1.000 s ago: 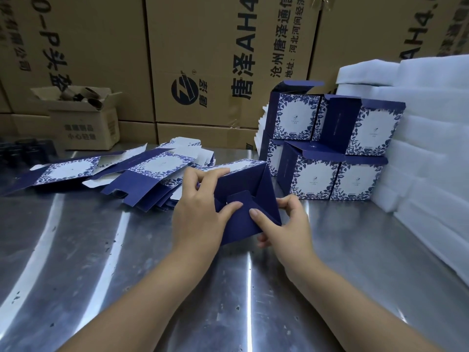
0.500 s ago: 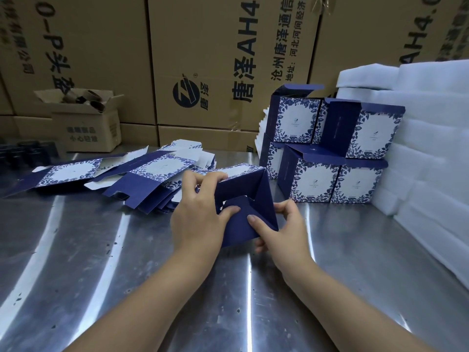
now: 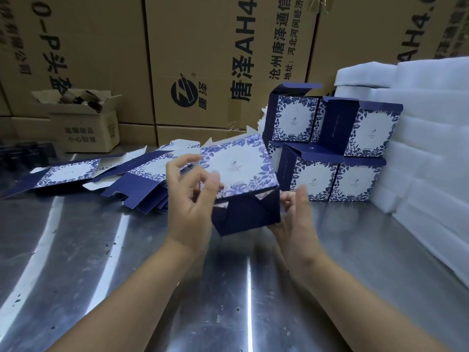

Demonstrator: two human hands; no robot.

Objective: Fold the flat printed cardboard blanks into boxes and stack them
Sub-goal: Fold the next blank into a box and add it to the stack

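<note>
Now turned with interlocked navy bottom flaps facing the camera instead of the open inside, folded box [image 3: 242, 184] lifted above the steel worktop [image 3: 101, 250], left fingers [image 3: 187, 174] loosened beside it, right hand [image 3: 295, 219] cupping underneath, probably ready for the box stack [image 3: 330, 148]

My right hand [image 3: 295, 219] is motion-blurred, its fingers hidden behind the folded box [image 3: 243, 189]; I can't read that box's tiny logo print.
</note>
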